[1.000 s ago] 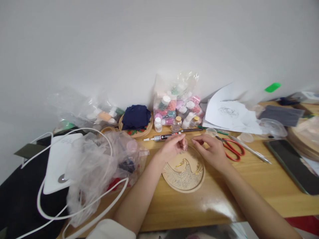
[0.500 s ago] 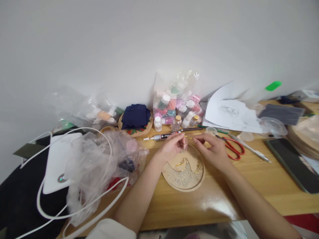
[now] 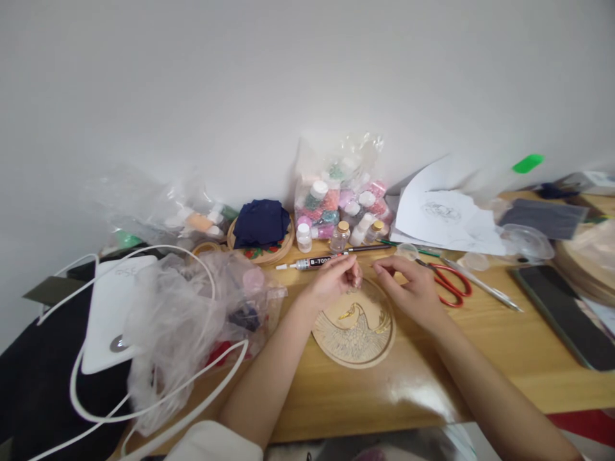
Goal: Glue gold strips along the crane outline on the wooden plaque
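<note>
Over the upper part of a round wooden plaque (image 3: 353, 365), my left hand (image 3: 334, 278) is closed, with thumb and fingers pinched together. A small shiny, clear item (image 3: 352, 290) shows below its curled fingers, too blurred to name. Just to the right, my right hand (image 3: 408, 285) pinches thumb and forefinger together, its tips a short way from the left fingertips. The gold thread seen between the hands earlier can hardly be made out here. On the plaque lies a bird-like design (image 3: 358, 326) of pale mosaic pieces with gold outlines.
Behind my hands lie a B-7000 glue tube (image 3: 310, 263), small bottles (image 3: 340, 237) and bagged beads (image 3: 331, 202). Red-handled scissors (image 3: 451, 285), a silver pen (image 3: 494, 291) and a phone (image 3: 564, 314) lie right. Left are a plastic bag (image 3: 173, 333), white cable (image 3: 77, 384) and navy cloth (image 3: 262, 223).
The gold thread that bridged my fingertips has become nearly invisible. My right hand has shifted very slightly; my left hand and the plaque stay in place.
</note>
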A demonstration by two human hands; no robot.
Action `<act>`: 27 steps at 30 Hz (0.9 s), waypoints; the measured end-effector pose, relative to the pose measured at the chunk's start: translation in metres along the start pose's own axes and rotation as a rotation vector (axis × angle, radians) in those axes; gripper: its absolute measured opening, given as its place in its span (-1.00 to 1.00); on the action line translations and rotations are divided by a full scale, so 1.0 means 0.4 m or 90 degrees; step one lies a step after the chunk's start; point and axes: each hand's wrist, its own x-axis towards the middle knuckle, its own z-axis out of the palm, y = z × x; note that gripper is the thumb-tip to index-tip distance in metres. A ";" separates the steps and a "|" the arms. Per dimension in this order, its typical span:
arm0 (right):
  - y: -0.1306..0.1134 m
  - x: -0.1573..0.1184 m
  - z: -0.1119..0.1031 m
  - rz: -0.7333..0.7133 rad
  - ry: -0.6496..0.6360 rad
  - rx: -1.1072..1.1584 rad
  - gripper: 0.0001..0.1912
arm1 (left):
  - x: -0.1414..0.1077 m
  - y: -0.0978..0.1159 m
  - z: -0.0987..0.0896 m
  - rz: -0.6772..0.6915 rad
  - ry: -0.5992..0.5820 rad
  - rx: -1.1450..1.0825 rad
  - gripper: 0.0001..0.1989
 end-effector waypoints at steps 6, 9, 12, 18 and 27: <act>0.000 0.001 0.000 0.011 -0.002 -0.006 -0.85 | -0.002 0.005 0.004 -0.022 0.013 0.022 -0.66; 0.001 0.001 -0.001 0.007 -0.001 -0.006 -0.84 | -0.003 0.009 0.007 -0.043 0.028 0.026 -0.65; 0.003 0.000 0.000 0.004 0.000 -0.005 -0.85 | -0.005 0.011 0.009 -0.042 0.020 0.021 -0.64; 0.001 0.001 0.000 0.010 -0.007 -0.012 -0.83 | -0.006 0.011 0.014 -0.020 0.043 0.035 -0.70; -0.008 0.004 -0.003 0.005 -0.009 -0.009 -0.84 | -0.006 0.015 0.016 -0.012 0.033 0.009 -0.75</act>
